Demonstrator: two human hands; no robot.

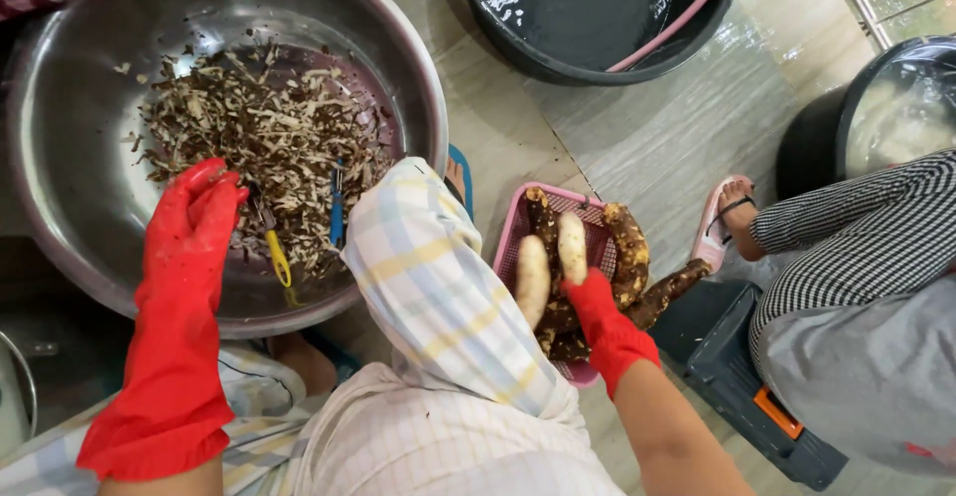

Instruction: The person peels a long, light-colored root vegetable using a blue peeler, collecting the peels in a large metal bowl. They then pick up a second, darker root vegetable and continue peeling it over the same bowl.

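Note:
I wear red rubber gloves on both hands. My left hand hovers with fingers spread over the near rim of a big steel basin full of brown peelings, holding nothing. A yellow-handled peeler lies just right of its fingertips, and a blue-handled one lies further right. My right hand reaches into a pink plastic basket and closes on the lower end of a peeled white root. A second peeled root lies beside it among several unpeeled brown roots.
My plaid-trousered knee rises between basin and basket. A black tub of water with a pink hose stands at the top. At right another person sits in striped trousers, one foot in a pink sandal, beside a dark stool and another black tub.

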